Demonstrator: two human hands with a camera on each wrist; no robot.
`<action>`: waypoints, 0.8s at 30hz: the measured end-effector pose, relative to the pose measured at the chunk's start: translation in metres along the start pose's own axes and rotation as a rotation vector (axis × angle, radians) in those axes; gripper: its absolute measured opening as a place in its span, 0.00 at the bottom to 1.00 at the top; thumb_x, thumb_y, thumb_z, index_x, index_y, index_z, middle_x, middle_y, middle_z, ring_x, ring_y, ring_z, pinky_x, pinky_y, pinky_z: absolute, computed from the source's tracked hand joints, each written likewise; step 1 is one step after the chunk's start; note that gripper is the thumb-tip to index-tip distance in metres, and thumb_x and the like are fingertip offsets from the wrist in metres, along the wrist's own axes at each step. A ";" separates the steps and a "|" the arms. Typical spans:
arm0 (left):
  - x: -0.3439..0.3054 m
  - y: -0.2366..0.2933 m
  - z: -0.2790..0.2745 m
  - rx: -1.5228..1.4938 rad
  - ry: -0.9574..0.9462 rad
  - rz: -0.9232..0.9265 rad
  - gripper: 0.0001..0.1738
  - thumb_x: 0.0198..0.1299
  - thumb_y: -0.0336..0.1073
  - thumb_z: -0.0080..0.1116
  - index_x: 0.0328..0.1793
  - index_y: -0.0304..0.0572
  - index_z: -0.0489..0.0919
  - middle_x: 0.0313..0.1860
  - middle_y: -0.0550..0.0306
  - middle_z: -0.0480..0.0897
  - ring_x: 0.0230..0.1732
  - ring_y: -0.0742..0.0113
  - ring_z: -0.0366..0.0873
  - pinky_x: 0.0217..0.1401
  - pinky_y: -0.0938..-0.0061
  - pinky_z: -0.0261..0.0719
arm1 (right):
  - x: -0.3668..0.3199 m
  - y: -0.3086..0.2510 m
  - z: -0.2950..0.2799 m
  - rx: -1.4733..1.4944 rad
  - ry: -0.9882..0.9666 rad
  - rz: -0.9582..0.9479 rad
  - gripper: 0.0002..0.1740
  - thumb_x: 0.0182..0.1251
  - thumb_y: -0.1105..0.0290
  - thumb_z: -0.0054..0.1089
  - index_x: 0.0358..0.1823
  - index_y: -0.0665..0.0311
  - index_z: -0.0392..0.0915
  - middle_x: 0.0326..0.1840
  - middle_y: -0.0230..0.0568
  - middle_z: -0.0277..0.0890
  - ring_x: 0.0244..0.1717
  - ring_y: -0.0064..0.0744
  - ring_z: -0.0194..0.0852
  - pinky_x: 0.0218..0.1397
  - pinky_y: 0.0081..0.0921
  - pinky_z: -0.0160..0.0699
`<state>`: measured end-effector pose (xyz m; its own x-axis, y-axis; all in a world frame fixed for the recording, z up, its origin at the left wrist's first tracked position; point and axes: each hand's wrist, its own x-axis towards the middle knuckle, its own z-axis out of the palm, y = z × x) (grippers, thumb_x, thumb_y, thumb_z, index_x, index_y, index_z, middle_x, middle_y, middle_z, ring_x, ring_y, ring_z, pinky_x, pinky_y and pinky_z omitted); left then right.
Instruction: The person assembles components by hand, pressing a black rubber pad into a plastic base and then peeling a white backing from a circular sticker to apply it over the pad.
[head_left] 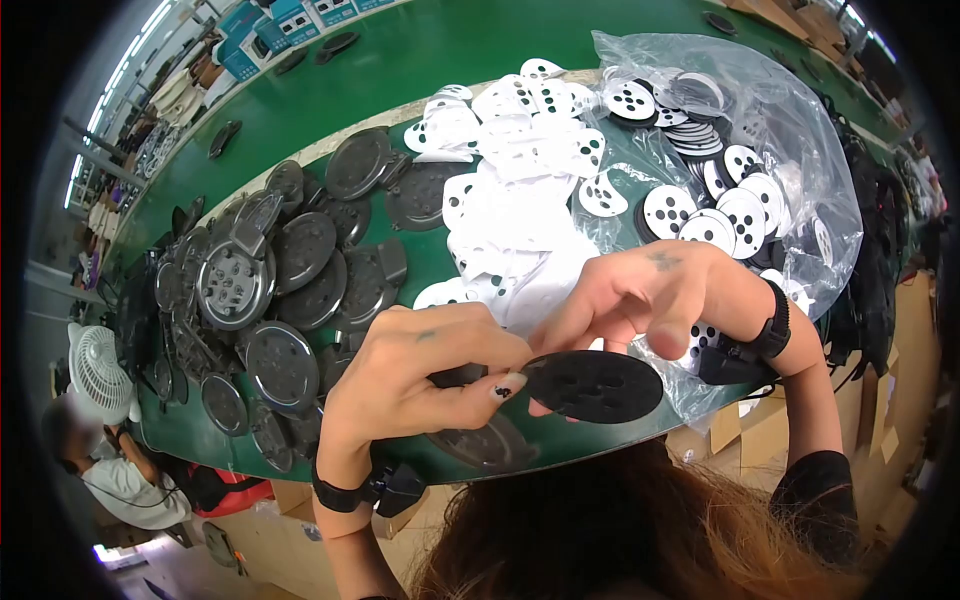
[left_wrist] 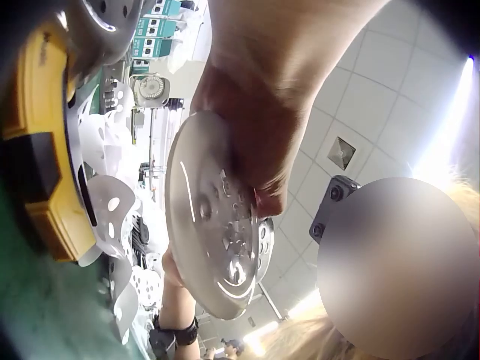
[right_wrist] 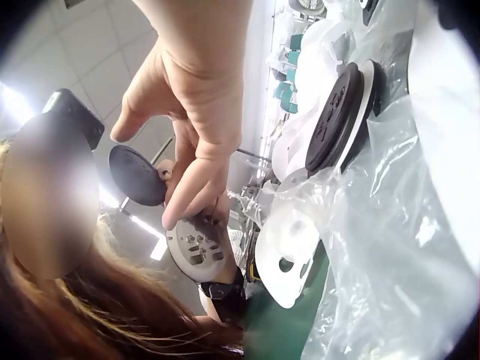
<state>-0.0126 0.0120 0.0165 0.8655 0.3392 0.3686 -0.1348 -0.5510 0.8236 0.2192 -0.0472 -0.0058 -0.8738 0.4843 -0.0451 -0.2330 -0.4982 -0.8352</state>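
I can't read any words or numbers from here. The blue boxes (head_left: 293,20) at the back have printing, but it's too small. The yellow and black thing (left_wrist: 37,97) has tiny dark marks near its top, too blurry to read.

held disc (head_left: 600,388) before sheets (head_left: 520,220), covers (head_left: 236,285) left on table (head_left: 428,258), discs (head_left: 708,234) in bag (head_left: 805,120) right, boxes (head_left: 296,20) behind

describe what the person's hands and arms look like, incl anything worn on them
The left hand has a small greenish-grey marking on its back and a dark-patterned thumbnail. The right hand bears a dark grey marking. Each wrist wears a black strap with a black boxy camera. A black sleeve covers the right upper arm; the forearms are bare.
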 end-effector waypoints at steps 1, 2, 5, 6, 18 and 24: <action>0.000 0.000 0.000 0.008 -0.003 0.002 0.09 0.42 0.25 0.61 0.33 0.41 0.80 0.23 0.59 0.78 0.22 0.67 0.75 0.22 0.78 0.71 | 0.000 -0.002 0.001 0.000 0.000 0.000 0.35 0.58 0.55 0.63 0.57 0.78 0.69 0.51 0.43 0.75 0.45 0.26 0.74 0.45 0.21 0.76; 0.000 0.001 -0.001 0.016 -0.005 0.004 0.09 0.42 0.25 0.62 0.34 0.41 0.81 0.23 0.59 0.78 0.22 0.67 0.75 0.22 0.78 0.71 | 0.000 -0.005 0.002 -0.042 0.010 0.048 0.34 0.57 0.57 0.64 0.56 0.78 0.69 0.49 0.43 0.76 0.43 0.25 0.75 0.44 0.19 0.75; -0.001 -0.002 0.000 0.036 -0.009 0.020 0.10 0.42 0.24 0.62 0.34 0.41 0.81 0.23 0.59 0.78 0.21 0.68 0.75 0.22 0.78 0.71 | 0.002 -0.010 0.004 -0.068 0.022 0.086 0.32 0.55 0.61 0.66 0.55 0.77 0.70 0.46 0.42 0.78 0.42 0.25 0.76 0.44 0.17 0.73; -0.001 -0.001 0.000 0.035 -0.009 0.019 0.10 0.42 0.24 0.62 0.34 0.41 0.81 0.23 0.59 0.78 0.21 0.68 0.75 0.22 0.78 0.71 | 0.002 -0.010 0.005 -0.054 0.023 0.076 0.31 0.54 0.63 0.66 0.55 0.77 0.71 0.45 0.43 0.78 0.42 0.26 0.76 0.46 0.17 0.72; -0.002 0.007 -0.008 -0.165 0.480 -0.257 0.15 0.50 0.20 0.56 0.46 0.31 0.76 0.27 0.65 0.75 0.28 0.80 0.71 0.33 0.85 0.69 | -0.011 -0.025 -0.007 -0.226 0.461 -0.187 0.17 0.53 0.76 0.66 0.45 0.73 0.77 0.41 0.40 0.80 0.40 0.21 0.77 0.46 0.17 0.74; 0.004 0.007 -0.012 -0.251 0.715 -0.321 0.17 0.62 0.28 0.42 0.56 0.30 0.70 0.41 0.60 0.74 0.42 0.79 0.69 0.44 0.86 0.65 | -0.023 -0.046 0.008 -0.349 0.773 -0.419 0.09 0.53 0.73 0.68 0.33 0.71 0.81 0.32 0.41 0.81 0.34 0.21 0.78 0.41 0.15 0.75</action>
<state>-0.0159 0.0180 0.0291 0.3750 0.9019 0.2143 -0.1102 -0.1862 0.9763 0.2461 -0.0412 0.0379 -0.1936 0.9798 0.0496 -0.2136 0.0072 -0.9769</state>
